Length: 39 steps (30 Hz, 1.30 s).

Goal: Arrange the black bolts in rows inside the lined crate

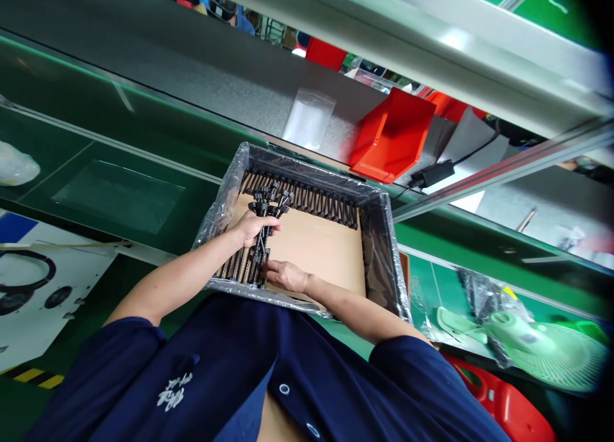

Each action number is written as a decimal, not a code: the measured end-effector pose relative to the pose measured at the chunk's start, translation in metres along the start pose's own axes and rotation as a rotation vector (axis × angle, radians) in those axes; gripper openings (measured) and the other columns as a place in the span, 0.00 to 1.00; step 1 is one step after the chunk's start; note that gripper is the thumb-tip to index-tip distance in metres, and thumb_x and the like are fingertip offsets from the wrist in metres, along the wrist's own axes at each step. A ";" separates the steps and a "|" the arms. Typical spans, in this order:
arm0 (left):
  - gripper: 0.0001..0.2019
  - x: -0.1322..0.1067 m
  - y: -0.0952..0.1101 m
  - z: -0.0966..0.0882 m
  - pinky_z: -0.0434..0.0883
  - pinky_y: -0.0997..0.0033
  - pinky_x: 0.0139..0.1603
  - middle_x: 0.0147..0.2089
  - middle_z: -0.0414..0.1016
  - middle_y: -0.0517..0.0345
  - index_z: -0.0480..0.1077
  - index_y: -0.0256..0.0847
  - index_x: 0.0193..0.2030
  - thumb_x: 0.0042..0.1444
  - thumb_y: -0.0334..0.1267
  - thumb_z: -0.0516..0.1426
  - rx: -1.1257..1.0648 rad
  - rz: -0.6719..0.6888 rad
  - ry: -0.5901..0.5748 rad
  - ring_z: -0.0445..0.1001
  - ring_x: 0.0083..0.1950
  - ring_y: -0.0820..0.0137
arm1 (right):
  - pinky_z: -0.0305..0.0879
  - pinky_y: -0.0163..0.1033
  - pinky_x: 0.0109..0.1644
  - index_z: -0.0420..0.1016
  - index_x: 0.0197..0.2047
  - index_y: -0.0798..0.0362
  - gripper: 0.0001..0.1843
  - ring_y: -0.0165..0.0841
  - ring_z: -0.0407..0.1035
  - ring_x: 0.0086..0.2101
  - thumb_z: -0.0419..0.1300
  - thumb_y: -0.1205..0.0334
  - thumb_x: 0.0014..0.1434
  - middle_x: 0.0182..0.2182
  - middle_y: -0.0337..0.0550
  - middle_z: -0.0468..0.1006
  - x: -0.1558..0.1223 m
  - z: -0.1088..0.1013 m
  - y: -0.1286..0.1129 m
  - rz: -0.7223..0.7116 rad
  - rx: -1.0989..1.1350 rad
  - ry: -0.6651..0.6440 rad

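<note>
My left hand (258, 229) is closed around a bundle of thin black rods (268, 202) with thick, knobbed ends. The bundle stands out above and below the fist. My right hand (286, 276) is beside its lower end, with fingers pinched on a black rod; the fingertips are partly hidden. Both hands are over a box lined with clear plastic (391, 256). Inside it lies a brown cardboard sheet (321, 244). One row of black rods (316, 199) runs along the far side, and another row of black rods (234, 268) lies at the near left.
Behind the box, a red bin (396, 135) and a clear plastic bag (309, 119) rest on a grey shelf. A black power adapter (434, 173) lies right of the bin. A green fan (522, 339) is at the right, above a red stool (513, 410). A metal beam (407, 52) crosses overhead.
</note>
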<state>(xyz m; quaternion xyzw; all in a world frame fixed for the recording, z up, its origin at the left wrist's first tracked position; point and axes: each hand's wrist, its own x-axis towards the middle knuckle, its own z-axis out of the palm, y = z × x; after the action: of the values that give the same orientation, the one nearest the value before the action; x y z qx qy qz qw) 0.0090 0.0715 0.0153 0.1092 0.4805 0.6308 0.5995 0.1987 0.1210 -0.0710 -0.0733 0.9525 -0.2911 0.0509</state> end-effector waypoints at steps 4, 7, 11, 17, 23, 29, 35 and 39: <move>0.09 -0.001 0.001 -0.002 0.74 0.73 0.30 0.27 0.78 0.50 0.75 0.31 0.30 0.39 0.30 0.67 -0.010 -0.035 -0.044 0.77 0.27 0.69 | 0.68 0.39 0.40 0.72 0.38 0.54 0.15 0.33 0.68 0.34 0.52 0.51 0.64 0.35 0.46 0.72 0.005 -0.034 0.004 0.312 0.422 0.463; 0.11 -0.002 0.001 -0.004 0.73 0.73 0.30 0.29 0.79 0.48 0.76 0.32 0.32 0.39 0.31 0.67 -0.016 -0.094 -0.125 0.77 0.28 0.69 | 0.67 0.35 0.32 0.71 0.42 0.53 0.19 0.29 0.66 0.27 0.57 0.45 0.59 0.28 0.40 0.71 0.018 -0.061 0.003 0.573 0.861 0.785; 0.13 -0.005 -0.001 -0.004 0.73 0.72 0.30 0.29 0.79 0.48 0.76 0.32 0.36 0.40 0.31 0.65 0.027 -0.183 -0.251 0.77 0.28 0.68 | 0.66 0.32 0.27 0.70 0.37 0.52 0.24 0.26 0.65 0.23 0.65 0.41 0.50 0.24 0.35 0.70 0.037 -0.075 -0.003 0.573 1.304 0.914; 0.14 -0.009 -0.002 -0.003 0.72 0.73 0.30 0.28 0.79 0.51 0.75 0.30 0.41 0.45 0.30 0.63 0.057 -0.266 -0.324 0.76 0.27 0.70 | 0.61 0.27 0.21 0.66 0.31 0.51 0.21 0.23 0.64 0.21 0.73 0.50 0.43 0.18 0.30 0.66 0.031 -0.090 0.008 0.464 1.574 1.199; 0.13 -0.007 0.004 0.000 0.74 0.74 0.33 0.29 0.79 0.52 0.75 0.31 0.41 0.46 0.27 0.62 -0.024 -0.179 -0.232 0.77 0.28 0.71 | 0.66 0.28 0.21 0.62 0.28 0.52 0.23 0.24 0.66 0.18 0.72 0.52 0.45 0.16 0.29 0.67 -0.005 -0.090 0.034 0.714 1.237 1.093; 0.09 0.001 0.002 -0.004 0.74 0.75 0.31 0.27 0.78 0.52 0.74 0.31 0.36 0.45 0.29 0.63 -0.041 -0.110 -0.060 0.76 0.27 0.72 | 0.67 0.33 0.17 0.62 0.28 0.52 0.17 0.30 0.67 0.15 0.70 0.65 0.46 0.15 0.33 0.72 -0.004 -0.015 0.011 0.988 1.039 0.435; 0.06 -0.003 0.000 0.003 0.72 0.75 0.26 0.25 0.78 0.50 0.73 0.32 0.29 0.43 0.30 0.65 0.040 -0.132 0.042 0.76 0.25 0.70 | 0.71 0.35 0.21 0.59 0.27 0.51 0.17 0.32 0.70 0.17 0.67 0.70 0.49 0.15 0.33 0.72 0.015 0.007 -0.003 1.039 1.076 0.333; 0.08 -0.005 -0.001 0.005 0.71 0.76 0.25 0.25 0.78 0.50 0.73 0.31 0.29 0.41 0.31 0.65 0.074 -0.114 0.054 0.75 0.24 0.71 | 0.70 0.35 0.22 0.58 0.28 0.51 0.15 0.32 0.71 0.18 0.64 0.71 0.53 0.15 0.33 0.72 0.025 0.001 -0.008 1.074 1.117 0.325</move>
<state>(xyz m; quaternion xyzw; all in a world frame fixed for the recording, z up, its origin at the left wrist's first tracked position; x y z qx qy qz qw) 0.0143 0.0692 0.0192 0.0864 0.5249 0.5802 0.6168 0.1757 0.1092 -0.0687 0.4764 0.5658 -0.6689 0.0740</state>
